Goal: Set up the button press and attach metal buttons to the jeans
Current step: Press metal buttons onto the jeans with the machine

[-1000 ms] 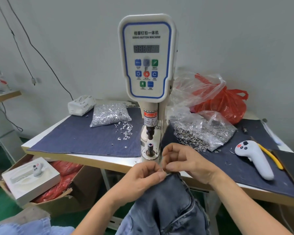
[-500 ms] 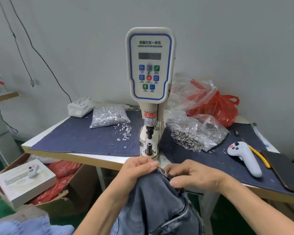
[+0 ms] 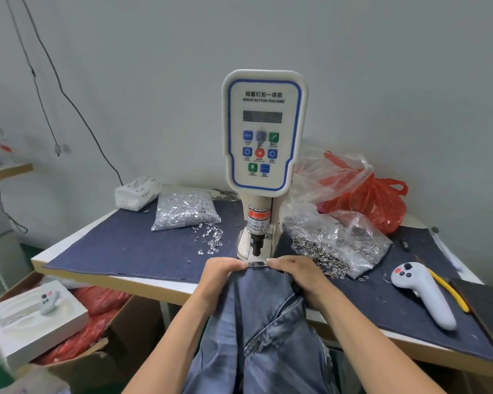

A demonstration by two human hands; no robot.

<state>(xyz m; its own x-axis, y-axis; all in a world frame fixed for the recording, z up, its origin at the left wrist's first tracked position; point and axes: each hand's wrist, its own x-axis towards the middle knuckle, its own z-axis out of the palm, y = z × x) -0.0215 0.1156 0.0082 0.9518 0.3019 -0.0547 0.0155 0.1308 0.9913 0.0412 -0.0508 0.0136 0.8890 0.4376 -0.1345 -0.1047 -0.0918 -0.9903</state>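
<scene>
Button press (image 3: 264,143) mid-worktop (image 3: 143,282); stud bag (image 3: 185,209) left, button bag (image 3: 339,240) right (handheld controller (image 3: 421,294) beyond); jeans (image 3: 262,322) in front.

We cannot see the button press's (image 3: 264,143) lower die: the jeans (image 3: 264,331) and both hands cover it at the table's (image 3: 143,282) front edge. We cannot tell what the left hand's (image 3: 221,275) fingertips pinch under the fold, nor the right hand's (image 3: 293,273). The display digits blur. The jeans run off the bottom edge, and the dark slab (image 3: 487,311) at the table's right edge is cut off.
</scene>
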